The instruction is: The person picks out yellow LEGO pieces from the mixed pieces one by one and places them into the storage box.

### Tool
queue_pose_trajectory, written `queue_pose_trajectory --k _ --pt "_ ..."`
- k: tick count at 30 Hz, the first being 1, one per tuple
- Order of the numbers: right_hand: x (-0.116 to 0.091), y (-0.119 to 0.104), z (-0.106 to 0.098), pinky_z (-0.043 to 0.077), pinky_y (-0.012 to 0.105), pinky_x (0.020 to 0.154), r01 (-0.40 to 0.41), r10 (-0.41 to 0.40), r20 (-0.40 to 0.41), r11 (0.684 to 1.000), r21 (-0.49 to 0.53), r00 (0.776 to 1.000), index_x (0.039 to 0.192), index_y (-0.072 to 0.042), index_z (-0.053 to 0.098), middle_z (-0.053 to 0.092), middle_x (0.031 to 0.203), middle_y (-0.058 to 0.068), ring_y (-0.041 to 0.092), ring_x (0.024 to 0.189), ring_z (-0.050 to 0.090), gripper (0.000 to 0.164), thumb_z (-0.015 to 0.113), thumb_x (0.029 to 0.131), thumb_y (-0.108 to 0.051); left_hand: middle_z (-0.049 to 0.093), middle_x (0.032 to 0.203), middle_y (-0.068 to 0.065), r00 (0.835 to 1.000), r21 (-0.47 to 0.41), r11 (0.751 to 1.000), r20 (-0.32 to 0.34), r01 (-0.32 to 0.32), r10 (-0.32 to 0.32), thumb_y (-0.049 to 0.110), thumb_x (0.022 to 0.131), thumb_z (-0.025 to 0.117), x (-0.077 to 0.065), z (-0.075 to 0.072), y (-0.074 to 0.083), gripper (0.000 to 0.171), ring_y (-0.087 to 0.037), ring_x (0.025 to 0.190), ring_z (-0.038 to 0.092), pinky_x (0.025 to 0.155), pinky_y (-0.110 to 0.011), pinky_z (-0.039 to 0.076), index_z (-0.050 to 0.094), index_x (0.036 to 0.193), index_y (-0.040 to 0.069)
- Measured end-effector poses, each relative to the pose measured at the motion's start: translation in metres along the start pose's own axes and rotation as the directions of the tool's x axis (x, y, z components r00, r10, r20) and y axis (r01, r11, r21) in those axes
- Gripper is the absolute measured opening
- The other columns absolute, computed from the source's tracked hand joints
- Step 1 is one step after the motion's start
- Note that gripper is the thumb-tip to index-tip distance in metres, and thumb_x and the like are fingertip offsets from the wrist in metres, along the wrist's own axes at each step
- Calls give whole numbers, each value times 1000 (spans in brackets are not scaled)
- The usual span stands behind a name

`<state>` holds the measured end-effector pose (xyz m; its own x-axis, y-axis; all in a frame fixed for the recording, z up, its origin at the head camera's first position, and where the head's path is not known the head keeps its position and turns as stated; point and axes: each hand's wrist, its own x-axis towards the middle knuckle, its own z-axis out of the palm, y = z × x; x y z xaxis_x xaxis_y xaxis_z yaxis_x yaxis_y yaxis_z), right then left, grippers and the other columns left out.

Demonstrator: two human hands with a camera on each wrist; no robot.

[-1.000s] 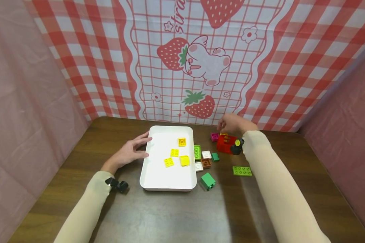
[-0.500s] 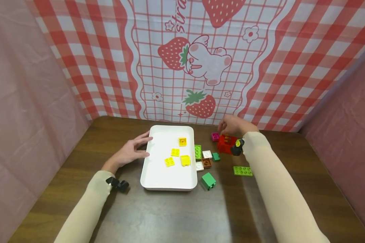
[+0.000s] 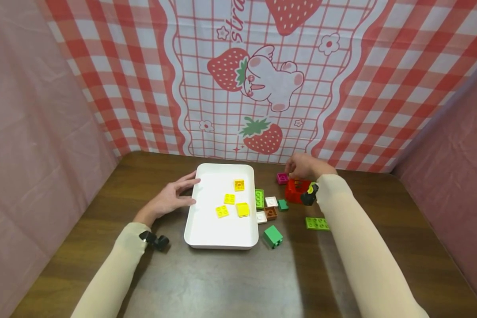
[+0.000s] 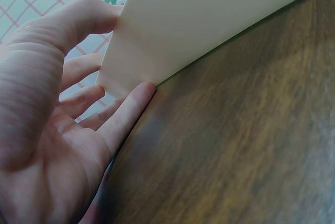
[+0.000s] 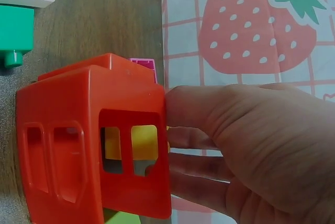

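My left hand [image 3: 168, 199] lies at the left side of a white tray [image 3: 206, 232], fingers spread and fingertips at its wall. Several yellow toy bricks [image 3: 243, 210] lie inside the tray. At the back right, my right hand [image 3: 301, 165] reaches down with its fingertips right at the edge of a red windowed toy block [image 5: 63, 103]. A yellow brick [image 5: 145, 141] shows through the red block's window, close to those fingers. The fingertips are partly hidden behind the red block, so I cannot tell what they hold. A magenta brick [image 3: 282, 178] sits just left of them.
Between tray and red block lie a lime brick [image 3: 259, 198], a white brick [image 3: 271, 202], a brown brick [image 3: 270, 213] and a dark green brick [image 3: 283, 205]. A larger green brick [image 3: 273, 236] stands nearer. A lime plate [image 3: 317, 224] lies beside the right sleeve. Patterned cloth [image 3: 230, 132] hangs behind the table.
My right hand has shifted slightly toward me, and the red block has moved a little the same way. The left hand and the tray stay in place.
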<state>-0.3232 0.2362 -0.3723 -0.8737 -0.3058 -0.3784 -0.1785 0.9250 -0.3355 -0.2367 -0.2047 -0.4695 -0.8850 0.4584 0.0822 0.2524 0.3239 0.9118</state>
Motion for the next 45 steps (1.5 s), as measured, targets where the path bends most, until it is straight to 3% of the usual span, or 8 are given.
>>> queue_pose_trajectory --k 8,12,36,45 --pt "3 0 2 56 33 70 12 -12 15 1000 -28 1000 97 -11 73 69 94 10 27 85 59 6 71 91 -13 18 170 -5 1000 11 1000 2 0 0 13 87 78 0 0 0 70 -33 150 25 109 -58 42 47 149 8" --pt "2 0 2 53 30 64 29 -28 19 999 -30 999 92 -10 71 66 86 8 25 80 58 4 71 91 -14 17 170 -5 1000 11 1000 4 1 -1 13 87 77 0 0 0 69 -34 151 24 109 -58 43 47 149 9" --pt "-1 3 10 60 35 75 44 -40 59 997 -60 997 95 -11 77 70 94 8 25 86 61 8 71 90 -12 20 169 -1 1000 26 999 -14 26 -26 14 87 77 0 1 1 69 -32 149 27 108 -55 45 48 149 11" --pt "1 6 14 57 36 75 99 -94 57 990 -101 994 90 -11 77 70 90 7 24 82 59 7 70 91 -11 19 170 -2 1000 25 999 -8 25 -25 16 87 78 0 1 2 70 -33 150 24 109 -57 43 48 150 12"
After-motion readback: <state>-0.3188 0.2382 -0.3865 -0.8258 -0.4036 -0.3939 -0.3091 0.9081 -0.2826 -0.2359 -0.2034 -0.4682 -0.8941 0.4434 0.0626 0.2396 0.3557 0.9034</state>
